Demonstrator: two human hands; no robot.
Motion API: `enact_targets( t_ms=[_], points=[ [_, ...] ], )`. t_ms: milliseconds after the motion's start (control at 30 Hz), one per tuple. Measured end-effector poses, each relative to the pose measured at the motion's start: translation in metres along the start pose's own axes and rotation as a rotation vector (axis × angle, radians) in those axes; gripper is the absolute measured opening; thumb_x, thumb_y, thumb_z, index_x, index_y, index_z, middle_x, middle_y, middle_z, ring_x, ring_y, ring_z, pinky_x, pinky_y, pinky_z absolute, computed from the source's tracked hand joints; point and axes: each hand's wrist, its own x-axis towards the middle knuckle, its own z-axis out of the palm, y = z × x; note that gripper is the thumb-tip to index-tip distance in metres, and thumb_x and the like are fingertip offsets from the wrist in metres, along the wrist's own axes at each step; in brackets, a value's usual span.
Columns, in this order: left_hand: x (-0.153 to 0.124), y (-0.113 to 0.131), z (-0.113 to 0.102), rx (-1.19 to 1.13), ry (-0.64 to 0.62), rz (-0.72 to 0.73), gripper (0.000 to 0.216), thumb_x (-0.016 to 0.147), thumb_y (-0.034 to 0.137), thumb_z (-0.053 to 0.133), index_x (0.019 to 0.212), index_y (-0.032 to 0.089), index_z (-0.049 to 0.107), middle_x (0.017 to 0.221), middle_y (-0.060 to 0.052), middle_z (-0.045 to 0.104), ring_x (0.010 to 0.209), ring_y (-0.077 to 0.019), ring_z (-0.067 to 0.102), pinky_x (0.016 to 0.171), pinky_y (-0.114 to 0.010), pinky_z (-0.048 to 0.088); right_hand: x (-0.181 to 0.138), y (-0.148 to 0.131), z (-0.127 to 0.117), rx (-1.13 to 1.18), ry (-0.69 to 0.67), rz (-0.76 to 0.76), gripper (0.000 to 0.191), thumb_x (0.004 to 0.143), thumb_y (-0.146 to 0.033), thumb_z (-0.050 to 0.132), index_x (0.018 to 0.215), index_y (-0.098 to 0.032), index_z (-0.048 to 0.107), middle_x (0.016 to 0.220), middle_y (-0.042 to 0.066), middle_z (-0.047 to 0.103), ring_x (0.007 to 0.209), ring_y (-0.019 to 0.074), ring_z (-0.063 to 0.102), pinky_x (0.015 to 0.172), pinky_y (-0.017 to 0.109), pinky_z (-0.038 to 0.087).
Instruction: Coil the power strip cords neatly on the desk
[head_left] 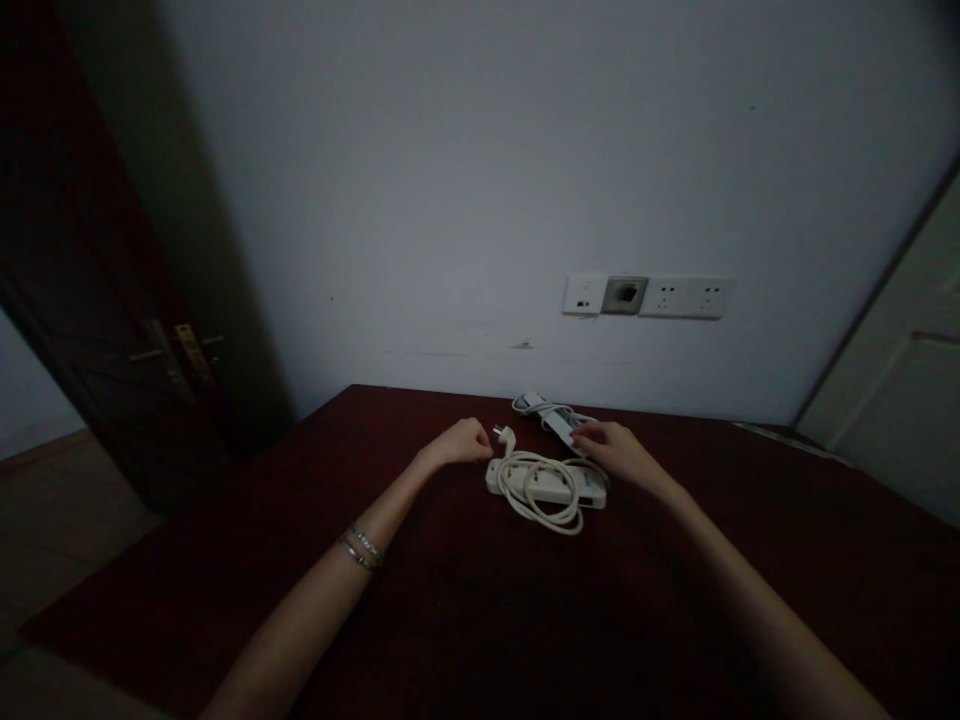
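A cream power strip (541,481) lies on a dark red table (465,600) with its cord coiled loosely on top. Its plug (505,436) sticks up at the strip's far left end. My left hand (463,441) is curled into a loose fist just left of the plug; I cannot see anything in it. My right hand (611,446) rests at the strip's far right end with fingers bent, touching the cord or a second white strip (553,417) lying behind. Bracelets circle my left wrist.
A row of wall sockets (649,296) sits on the pale wall above the table. A dark wooden door with a brass handle (184,355) stands open at left. A light door panel (900,400) is at the right edge.
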Motion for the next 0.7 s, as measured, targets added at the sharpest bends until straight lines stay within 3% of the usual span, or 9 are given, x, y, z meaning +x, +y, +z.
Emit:
enact_targets(
  t_ms=[100, 200, 300, 467, 567, 700],
  points=[
    [-0.001, 0.003, 0.005, 0.045, -0.01, 0.106, 0.02, 0.066, 0.024, 0.055, 0.068, 0.011, 0.07, 0.057, 0.0, 0.059, 0.053, -0.009, 0.049, 0.049, -0.018, 0.032, 0.005, -0.021, 0.008, 0.034, -0.053, -0.11, 0.026, 0.077, -0.029, 0.052, 0.09, -0.015, 0.068, 0.086, 0.007, 0.069, 0.078, 0.0191, 0.062, 0.072, 0.028, 0.046],
    [0.0, 0.004, 0.007, 0.064, 0.003, 0.085, 0.02, 0.065, 0.021, 0.055, 0.071, 0.011, 0.071, 0.059, 0.0, 0.061, 0.055, -0.0094, 0.05, 0.051, -0.018, 0.033, 0.01, -0.037, 0.019, 0.011, -0.198, -0.18, 0.026, 0.076, -0.029, 0.053, 0.088, -0.014, 0.069, 0.081, 0.006, 0.069, 0.072, 0.0176, 0.061, 0.066, 0.026, 0.045],
    [0.001, 0.004, 0.008, 0.02, -0.02, 0.068, 0.021, 0.066, 0.02, 0.053, 0.074, 0.011, 0.071, 0.058, -0.001, 0.061, 0.055, -0.0098, 0.051, 0.051, -0.018, 0.033, 0.011, -0.046, 0.024, -0.025, -0.303, -0.186, 0.03, 0.078, -0.036, 0.05, 0.084, -0.014, 0.07, 0.074, 0.006, 0.068, 0.065, 0.016, 0.059, 0.058, 0.025, 0.041],
    [-0.003, -0.005, 0.013, -0.095, -0.111, 0.174, 0.025, 0.065, 0.018, 0.056, 0.083, 0.011, 0.071, 0.071, -0.003, 0.067, 0.064, -0.0115, 0.056, 0.058, -0.018, 0.039, 0.006, -0.05, 0.023, -0.028, -0.414, -0.206, 0.039, 0.075, -0.051, 0.053, 0.08, -0.015, 0.069, 0.069, 0.004, 0.066, 0.059, 0.0144, 0.054, 0.05, 0.023, 0.035],
    [-0.004, -0.012, 0.017, -0.138, -0.141, 0.172, 0.026, 0.065, 0.018, 0.058, 0.087, 0.011, 0.07, 0.075, -0.004, 0.068, 0.067, -0.0124, 0.058, 0.061, -0.019, 0.041, 0.005, -0.049, 0.024, -0.056, -0.427, -0.21, 0.033, 0.069, -0.047, 0.061, 0.08, -0.016, 0.068, 0.069, 0.003, 0.065, 0.059, 0.0143, 0.053, 0.05, 0.023, 0.034],
    [-0.004, -0.016, 0.018, -0.148, -0.139, 0.187, 0.029, 0.068, 0.026, 0.06, 0.09, 0.01, 0.069, 0.075, -0.004, 0.066, 0.068, -0.0125, 0.057, 0.061, -0.019, 0.04, 0.006, -0.049, 0.026, -0.064, -0.415, -0.207, 0.029, 0.072, -0.042, 0.057, 0.077, -0.015, 0.067, 0.064, 0.003, 0.061, 0.055, 0.0128, 0.049, 0.047, 0.023, 0.03]
  ],
)
